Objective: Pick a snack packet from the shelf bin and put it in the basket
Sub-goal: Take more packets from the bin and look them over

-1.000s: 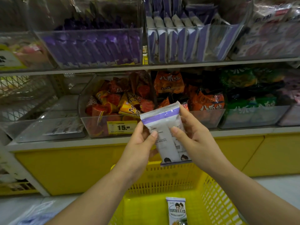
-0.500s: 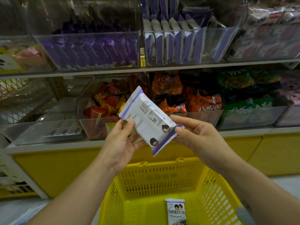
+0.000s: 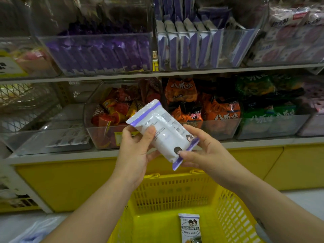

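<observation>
Snack packet (image 3: 163,132) now firmer between both hands (image 3: 135,155) (image 3: 208,155)

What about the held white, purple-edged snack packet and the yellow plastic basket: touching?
Apart. Head view: packet sits clear above basket rim, yellow cabinet front showing between.

The packet (image 3: 163,135) is white with a lilac band at each end, grey print and two dark-haired cartoon heads. At 6 o'clock the basket (image 3: 175,195) is bright yellow, its walls a slotted grid. The second packet (image 3: 190,228) inside it is white with a lilac top, a cartoon pair and dark-edged characters. The base (image 3: 70,186) at 8 o'clock is yellow too. Purple packs (image 3: 98,53) sit at 11 o'clock, white-and-lilac packs (image 3: 189,44) at 1, red, orange and yellow wrappers (image 3: 115,111) at 9, orange bags (image 3: 219,109) at 3, and green bags (image 3: 266,109) beyond them.
</observation>
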`<state>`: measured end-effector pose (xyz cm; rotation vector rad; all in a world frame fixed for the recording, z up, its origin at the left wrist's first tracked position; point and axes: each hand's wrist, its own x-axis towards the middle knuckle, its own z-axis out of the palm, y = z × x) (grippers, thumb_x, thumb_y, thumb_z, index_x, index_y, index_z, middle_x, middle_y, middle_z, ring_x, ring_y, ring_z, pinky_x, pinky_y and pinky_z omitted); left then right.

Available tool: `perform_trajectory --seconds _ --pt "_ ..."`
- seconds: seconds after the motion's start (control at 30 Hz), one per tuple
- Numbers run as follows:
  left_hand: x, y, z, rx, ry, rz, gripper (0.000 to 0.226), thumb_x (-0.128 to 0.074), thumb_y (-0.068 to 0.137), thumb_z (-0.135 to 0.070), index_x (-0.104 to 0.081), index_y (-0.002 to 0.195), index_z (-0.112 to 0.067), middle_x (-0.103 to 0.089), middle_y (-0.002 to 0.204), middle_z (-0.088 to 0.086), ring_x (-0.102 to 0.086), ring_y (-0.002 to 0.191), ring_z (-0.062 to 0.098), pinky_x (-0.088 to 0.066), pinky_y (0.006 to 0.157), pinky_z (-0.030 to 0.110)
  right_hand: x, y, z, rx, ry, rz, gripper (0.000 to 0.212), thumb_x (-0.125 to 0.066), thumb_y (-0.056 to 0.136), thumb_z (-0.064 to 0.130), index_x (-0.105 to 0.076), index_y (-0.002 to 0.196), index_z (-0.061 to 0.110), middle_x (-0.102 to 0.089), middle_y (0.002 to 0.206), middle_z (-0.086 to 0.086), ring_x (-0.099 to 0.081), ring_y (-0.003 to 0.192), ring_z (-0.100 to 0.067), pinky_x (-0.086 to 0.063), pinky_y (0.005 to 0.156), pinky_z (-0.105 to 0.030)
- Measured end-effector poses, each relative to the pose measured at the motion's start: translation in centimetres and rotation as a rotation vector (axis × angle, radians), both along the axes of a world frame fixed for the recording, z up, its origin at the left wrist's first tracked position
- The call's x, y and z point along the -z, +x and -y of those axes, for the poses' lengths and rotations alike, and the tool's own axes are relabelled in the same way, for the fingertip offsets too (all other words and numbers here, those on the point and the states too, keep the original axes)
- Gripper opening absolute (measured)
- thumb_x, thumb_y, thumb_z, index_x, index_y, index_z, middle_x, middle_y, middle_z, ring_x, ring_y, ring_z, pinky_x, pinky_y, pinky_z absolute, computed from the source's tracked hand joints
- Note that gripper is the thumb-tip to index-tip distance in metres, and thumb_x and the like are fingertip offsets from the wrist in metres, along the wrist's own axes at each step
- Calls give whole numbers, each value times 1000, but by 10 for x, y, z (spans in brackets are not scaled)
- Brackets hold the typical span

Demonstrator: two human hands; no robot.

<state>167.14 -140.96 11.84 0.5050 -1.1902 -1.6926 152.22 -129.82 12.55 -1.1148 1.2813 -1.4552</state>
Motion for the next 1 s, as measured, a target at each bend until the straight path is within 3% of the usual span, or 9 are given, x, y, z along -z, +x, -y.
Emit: perform_trajectory --seconds 0.07,0.2,0.33,0.47,0.6,0.67,0.8,0.9,1.0 --pt "-1 0 -3 -39 -48 22 51 -72 67 -36 -47 109 -21 -74 99 -9 -71 96 14 -58 62 32 2 1 1 -73 32 41 78 -78 67 12 -45 136 30 -64 127 -3 -68 105 -26 -58 81 -37" --pt "-6 3 -5 -43 -121 45 58 -77 63 -43 -49 112 -29 -72 104 -12 -69 101 12 -59 67 35 -2 -4 1 -282 64 286 68 -73 75 3 -51 136 23 -63 130 -8 -64 112 -26 -56 82 -32" --pt "-9 5 -8 44 -161 42 61 -78 62 -42 -53 117 -32 -72 101 -13 -69 100 13 -59 65 31 0 -9 2 -374 107 462 64 -70 73 1 -57 133 19 -63 126 -11 -67 96 -20 -56 73 -29" --pt "-9 7 -10 148 -226 43 54 -76 68 -20 -56 112 -46 -71 93 -16 -71 93 12 -58 64 29 4 -12 6 -326 110 656 74 -81 56 5 -62 128 11 -66 114 -15 -67 80 -17 -55 63 -27" --pt "-5 7 -11 167 -284 112 60 -75 74 -16 -52 112 -56 -69 94 -22 -71 89 8 -57 65 26 7 -12 6 -239 136 722 75 -84 50 5 -65 123 9 -66 112 -17 -67 77 -18 -56 60 -27" --pt "-3 7 -10 143 -278 139 58 -71 83 -9 -53 112 -56 -69 95 -22 -71 91 8 -57 66 27 7 -8 6 -190 123 656 65 -76 60 5 -65 124 11 -67 114 -15 -68 80 -18 -56 61 -27" --pt "2 8 -3 42 -150 200 35 -56 96 -13 -50 123 -35 -73 103 -10 -71 94 11 -59 69 31 4 4 8 109 12 262 60 -72 67 10 -58 125 21 -71 115 -7 -71 95 -23 -58 68 -29" --pt "2 8 -6 58 -117 283 43 -57 96 -21 -42 133 -37 -71 109 -11 -69 97 7 -60 73 35 4 13 3 218 2 -34 70 -79 61 26 -54 126 31 -72 111 2 -71 97 -17 -59 77 -30" --pt "3 6 -14 123 -121 388 53 -60 95 -24 -35 138 -42 -65 122 -12 -68 102 6 -60 78 38 4 17 1 207 -54 -244 49 -76 73 25 -59 118 37 -74 103 10 -71 91 -9 -56 71 -18"
